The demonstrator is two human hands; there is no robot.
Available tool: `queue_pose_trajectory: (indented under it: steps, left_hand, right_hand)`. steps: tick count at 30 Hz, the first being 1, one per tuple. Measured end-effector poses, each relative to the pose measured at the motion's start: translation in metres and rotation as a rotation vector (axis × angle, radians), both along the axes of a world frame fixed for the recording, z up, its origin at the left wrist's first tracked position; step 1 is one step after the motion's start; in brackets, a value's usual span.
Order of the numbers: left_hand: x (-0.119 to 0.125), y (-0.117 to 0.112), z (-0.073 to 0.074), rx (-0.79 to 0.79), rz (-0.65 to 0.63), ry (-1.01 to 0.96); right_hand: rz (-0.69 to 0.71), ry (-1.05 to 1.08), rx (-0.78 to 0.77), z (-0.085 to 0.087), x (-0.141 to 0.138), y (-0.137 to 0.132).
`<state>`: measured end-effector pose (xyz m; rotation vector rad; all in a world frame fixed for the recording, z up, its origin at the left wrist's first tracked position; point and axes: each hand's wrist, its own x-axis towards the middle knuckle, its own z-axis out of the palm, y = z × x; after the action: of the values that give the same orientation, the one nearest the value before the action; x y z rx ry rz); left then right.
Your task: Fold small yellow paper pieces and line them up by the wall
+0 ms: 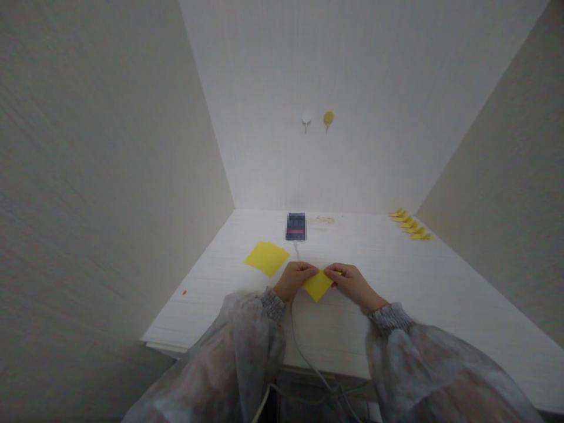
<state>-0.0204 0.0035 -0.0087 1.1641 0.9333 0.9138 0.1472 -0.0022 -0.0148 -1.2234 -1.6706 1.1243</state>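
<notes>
Hands meet on one small yellow paper sheet (318,285), turned like a diamond, lying on white wooden table (418,282) near front edge, centre. Left hand (294,281): fingers curled in, pinching sheet's left corner. Right hand (352,283): fingers curled in, pinching right corner. Two grey see-through sleeves (247,335) cover both forearms.

One loose stack of yellow square paper (267,258) lies flat, just behind and left of left hand, apart from it; number of sheets unclear. One dark rectangular device (295,227), blurred, sits behind the hands, with one thin pale cable (296,250) running from it toward the wrists. One row of small folded yellow paper pieces (409,225) sits at far right back, about six, exact count hard to tell. Two wall hooks: one white hook (306,119), one yellow hook (328,118), side by side. One tiny red speck (184,292) sits near table's left edge.
</notes>
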Motion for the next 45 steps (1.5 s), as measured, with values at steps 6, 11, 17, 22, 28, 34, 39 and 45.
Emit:
queue_pose_trajectory:
  steps: [6,11,17,22,28,34,39,45]
  left_hand:
    - [0.0003,0.0023,-0.0033,0.002,0.000,0.031]
    - [0.0006,0.0022,-0.0038,0.013,-0.012,0.024]
    - [0.0001,0.0029,-0.0051,0.057,-0.010,0.050]
    - [-0.0001,0.0017,-0.0029,0.093,-0.013,0.078]
    - [-0.0003,-0.0010,0.0024,0.100,-0.018,0.121]
    - [-0.0002,0.0003,0.0002,0.109,-0.014,0.155]
    - [0.0001,0.0001,-0.0005,0.101,-0.024,0.107]
    - [-0.0009,0.0013,-0.0022,0.129,-0.022,0.144]
  right_hand:
    - [-0.029,-0.038,0.017,0.0001,0.0003,-0.0002]
    - [-0.054,-0.059,0.039,0.0010,0.0014,-0.0009]
    - [-0.081,-0.066,0.058,0.0009,0.0011,0.0000]
    - [-0.104,-0.073,0.065,0.0010,0.0005,0.0004]
    - [-0.110,-0.069,0.067,0.0016,0.0008,-0.0001]
    - [-0.089,-0.068,0.069,0.0051,0.0002,-0.0027]
    - [-0.080,-0.072,0.066,0.0056,0.0004,-0.0037]
    - [-0.069,-0.077,0.072,0.0077,0.0008,-0.0046]
